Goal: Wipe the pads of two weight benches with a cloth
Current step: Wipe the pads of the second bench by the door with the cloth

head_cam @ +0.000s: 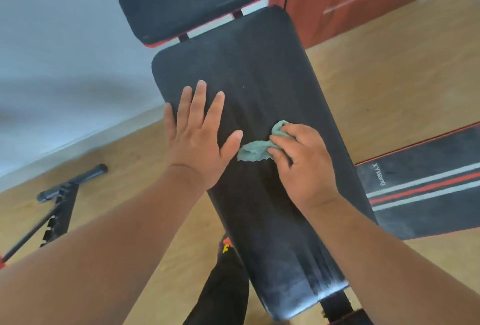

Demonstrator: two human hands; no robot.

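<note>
The cloth (255, 150), green and crumpled, is pinched under the right hand (301, 158) on the long black pad (259, 77). The left hand (200, 137) lies flat, fingers spread, beside it. A second, striped pad (426, 187) bears writing I cannot read for certain.

The long pad (259, 96) was covered in black, faintly glossy vinyl. The cloth (253, 150) was seen as soft, fuzzy green fabric. The floor (389, 70) was finished in smooth pale wood.

The crumpled pale green cloth (255, 149) is partly hidden under the right hand (301, 161). The second black bench pad with red and white stripes (426, 187) runs off the right edge. The black metal frame (55, 210) on the floor is blurred and cut off at left.
</note>
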